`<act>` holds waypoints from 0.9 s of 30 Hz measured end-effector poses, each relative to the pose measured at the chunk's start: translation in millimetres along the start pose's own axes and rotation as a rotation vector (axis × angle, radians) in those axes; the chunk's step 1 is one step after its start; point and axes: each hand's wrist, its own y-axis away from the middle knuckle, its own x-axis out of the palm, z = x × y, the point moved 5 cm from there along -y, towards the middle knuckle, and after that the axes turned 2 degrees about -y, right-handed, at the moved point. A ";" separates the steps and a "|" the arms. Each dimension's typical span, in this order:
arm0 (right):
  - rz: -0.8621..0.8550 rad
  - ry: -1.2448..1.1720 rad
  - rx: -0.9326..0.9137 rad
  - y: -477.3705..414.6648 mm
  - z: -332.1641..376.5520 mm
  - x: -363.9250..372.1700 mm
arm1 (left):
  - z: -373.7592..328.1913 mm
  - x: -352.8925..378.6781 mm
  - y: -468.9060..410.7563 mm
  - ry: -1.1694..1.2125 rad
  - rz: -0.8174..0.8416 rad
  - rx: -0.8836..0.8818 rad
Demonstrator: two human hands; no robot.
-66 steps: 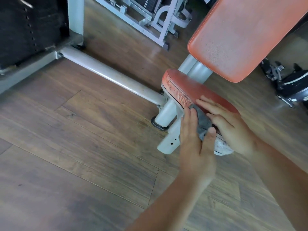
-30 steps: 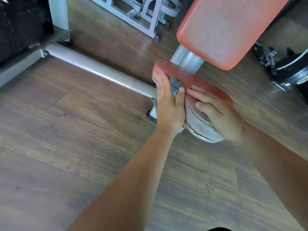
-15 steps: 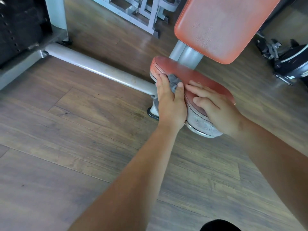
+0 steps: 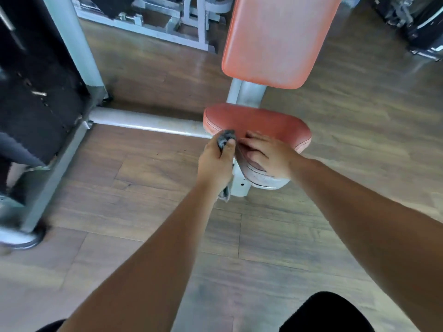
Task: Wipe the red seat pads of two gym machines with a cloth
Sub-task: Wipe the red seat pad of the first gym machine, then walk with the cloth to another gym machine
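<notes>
A red seat pad [image 4: 263,121] sits low on a grey machine post, with a red back pad [image 4: 278,39] above it. My left hand [image 4: 215,161] is closed around a grey cloth [image 4: 226,137] bunched at the pad's front left edge; a tail of the cloth hangs below the wrist. My right hand [image 4: 266,152] lies flat on the pad's near edge, fingers spread, just right of the cloth.
A grey floor tube [image 4: 148,122] runs left from the seat to a black weight stack [image 4: 36,92] in a grey frame. More grey machine frames [image 4: 167,25] stand behind. Dark equipment [image 4: 422,27] fills the top right. The floor is wood planks [image 4: 143,188].
The view has swung to face the seat more squarely. My left hand has drawn the cloth back off the pad top to its front left edge. My right hand still rests on the pad.
</notes>
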 end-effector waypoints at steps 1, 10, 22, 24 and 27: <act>0.003 -0.080 0.049 4.6 7.1 -12.0 | -15.5 -5.0 3.4 -0.024 0.014 -0.026; -0.271 -0.978 0.324 110.5 91.5 -140.0 | -205.5 -37.9 62.2 -0.147 0.092 -0.159; -0.522 -1.295 0.466 246.0 149.8 -269.9 | -366.5 -32.7 171.4 0.183 0.361 -0.473; -0.584 -1.195 0.525 264.5 145.2 -277.7 | -376.9 -25.1 182.3 0.106 0.460 -0.413; -0.698 -1.052 0.637 297.2 130.9 -285.8 | -392.5 -8.2 197.5 0.016 0.633 -0.281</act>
